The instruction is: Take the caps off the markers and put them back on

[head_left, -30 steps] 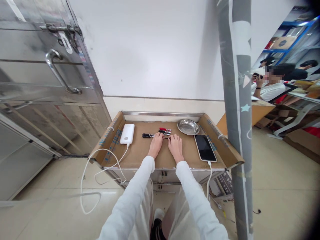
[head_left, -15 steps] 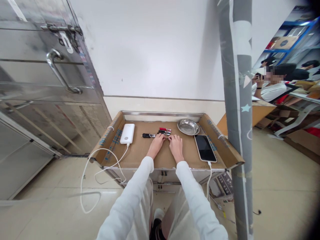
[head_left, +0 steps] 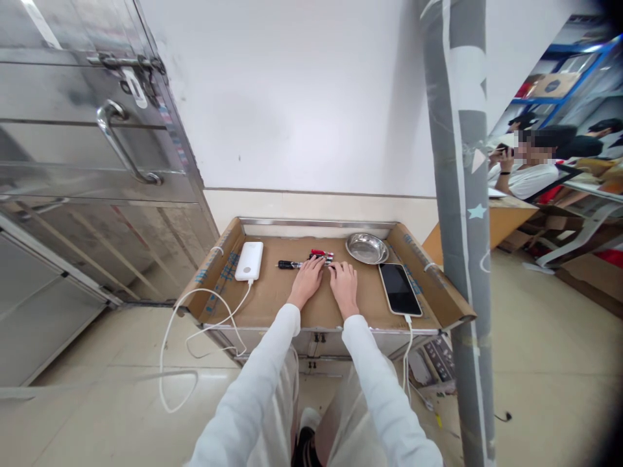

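Note:
My left hand (head_left: 307, 281) rests on the brown cardboard surface with its fingers bent over the near side of a small group of pens. My right hand (head_left: 344, 287) is close beside it, fingertips drawn together and facing the left fingertips. Whatever lies between the fingertips is small and mostly covered. A black pen (head_left: 288, 264) lies crosswise to the left, its right end by my left fingers. Beyond my fingertips is a red pen (head_left: 318, 252), with darker pens partly hidden by my left hand.
The cardboard-lined stand (head_left: 272, 311) has raised sides. A white power bank (head_left: 248, 261) with a cable lies left; a steel bowl (head_left: 366, 248) and a plugged-in phone (head_left: 400, 288) are right. A wrapped pole (head_left: 460, 214) stands at the right. Farther right, a person (head_left: 528, 168) sits.
My left fingers have shifted slightly forward over the pens, covering more of them. My right hand stays in nearly the same place. The view has moved a little.

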The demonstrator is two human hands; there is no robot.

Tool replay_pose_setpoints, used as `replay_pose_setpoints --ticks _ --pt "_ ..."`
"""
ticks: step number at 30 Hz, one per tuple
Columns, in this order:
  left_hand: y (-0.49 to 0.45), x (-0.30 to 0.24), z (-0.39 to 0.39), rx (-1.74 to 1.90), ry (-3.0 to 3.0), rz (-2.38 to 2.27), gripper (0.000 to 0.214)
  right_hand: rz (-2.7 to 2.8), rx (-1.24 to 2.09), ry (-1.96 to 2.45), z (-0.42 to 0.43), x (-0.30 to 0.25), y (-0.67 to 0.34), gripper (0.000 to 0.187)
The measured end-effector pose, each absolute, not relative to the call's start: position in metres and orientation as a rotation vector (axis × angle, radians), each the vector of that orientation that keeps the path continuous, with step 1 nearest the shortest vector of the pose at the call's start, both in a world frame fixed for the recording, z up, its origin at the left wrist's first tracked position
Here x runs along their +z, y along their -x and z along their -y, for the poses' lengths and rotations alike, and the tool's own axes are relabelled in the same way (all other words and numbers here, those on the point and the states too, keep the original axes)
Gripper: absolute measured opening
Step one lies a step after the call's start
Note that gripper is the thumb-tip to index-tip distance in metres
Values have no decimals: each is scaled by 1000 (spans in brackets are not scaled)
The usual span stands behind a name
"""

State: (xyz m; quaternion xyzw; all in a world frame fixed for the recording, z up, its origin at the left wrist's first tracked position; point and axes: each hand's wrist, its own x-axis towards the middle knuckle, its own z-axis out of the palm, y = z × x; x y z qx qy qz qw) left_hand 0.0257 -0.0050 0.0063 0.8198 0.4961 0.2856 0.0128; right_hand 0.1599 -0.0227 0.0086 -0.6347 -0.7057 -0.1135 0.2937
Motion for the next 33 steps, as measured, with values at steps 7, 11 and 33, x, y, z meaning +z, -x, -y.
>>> replay_pose_setpoints --ticks 7,11,33 --pt "-24 12 24 757 -2598 -1656 21 1792 -281 1683 25 9 -163 24" --pt "-21 12 29 927 -2520 -1758 20 1831 -245 1636 27 9 -162 24" --pt "-17 13 37 1047 -2262 -2231 22 2097 57 1353 29 17 -151 48"
